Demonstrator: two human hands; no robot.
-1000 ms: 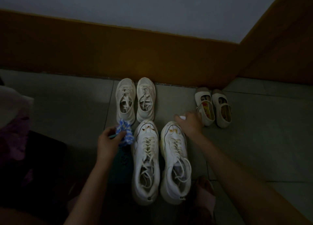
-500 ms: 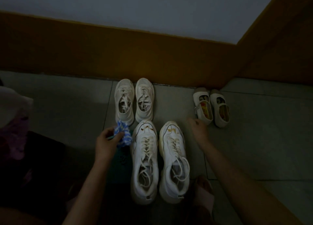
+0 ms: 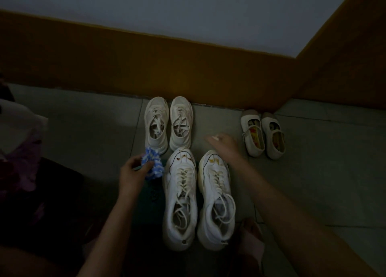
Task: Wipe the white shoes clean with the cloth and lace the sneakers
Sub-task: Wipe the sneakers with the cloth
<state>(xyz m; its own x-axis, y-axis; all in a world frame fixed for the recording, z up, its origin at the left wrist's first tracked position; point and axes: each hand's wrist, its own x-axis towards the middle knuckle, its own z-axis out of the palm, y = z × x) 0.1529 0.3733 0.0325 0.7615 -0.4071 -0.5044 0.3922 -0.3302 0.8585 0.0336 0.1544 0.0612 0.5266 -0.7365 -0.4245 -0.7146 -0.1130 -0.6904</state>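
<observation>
Two large white laced sneakers stand side by side on the floor, the left one (image 3: pixel 180 195) and the right one (image 3: pixel 216 197), both with brownish stains on the toes. My left hand (image 3: pixel 132 173) grips a bunched blue-and-white cloth (image 3: pixel 152 164) just left of the left sneaker's toe. My right hand (image 3: pixel 224 146) hovers over the toe of the right sneaker, fingers stretched out to the left and holding nothing. A smaller pair of white sneakers (image 3: pixel 168 126) with loose laces stands behind, against the wall.
A small pair of cream strap shoes (image 3: pixel 263 134) sits to the right near the corner. An orange-brown skirting wall (image 3: pixel 167 67) closes the back and right. Dark cloth and a pale bundle (image 3: pixel 18 130) lie at the left. My foot (image 3: pixel 250 235) is beside the right sneaker's heel.
My right hand drew back off the right sneaker's toe, then swung up and left to hover above it again. My left hand with the cloth stayed put.
</observation>
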